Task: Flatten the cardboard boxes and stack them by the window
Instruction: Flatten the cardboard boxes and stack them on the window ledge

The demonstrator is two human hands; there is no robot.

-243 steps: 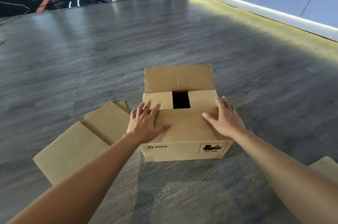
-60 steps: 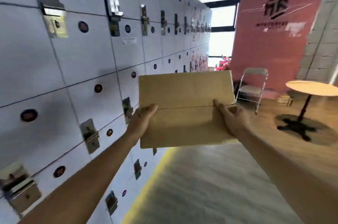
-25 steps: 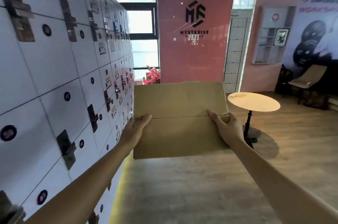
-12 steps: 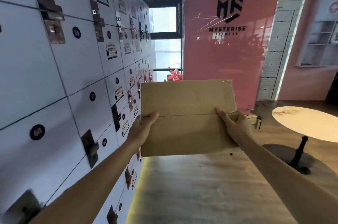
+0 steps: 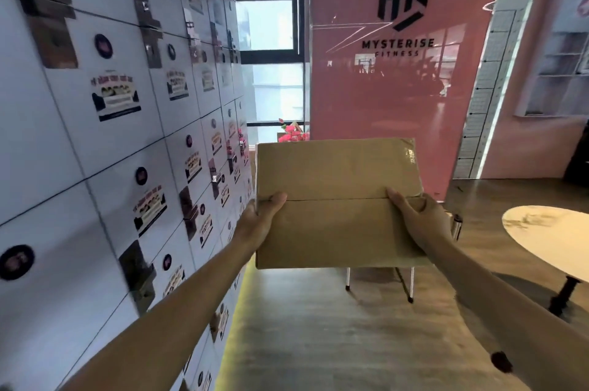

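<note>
The flattened cardboard box (image 5: 338, 202) is being carried out in front of the person at chest height, clear of the floor, its long axis running side to side between the two hands and its broad face tipped up toward the carrier. The left hand (image 5: 259, 221) is gripping the left edge, thumb lying on top; the right hand (image 5: 417, 220) is clasping the right edge the same way, so neither hand is nearer. The window (image 5: 271, 62) is lying straight ahead beyond the box's far edge, lockers (image 5: 95, 135) alongside on the left, a round table (image 5: 548, 240) off to the right.
</note>
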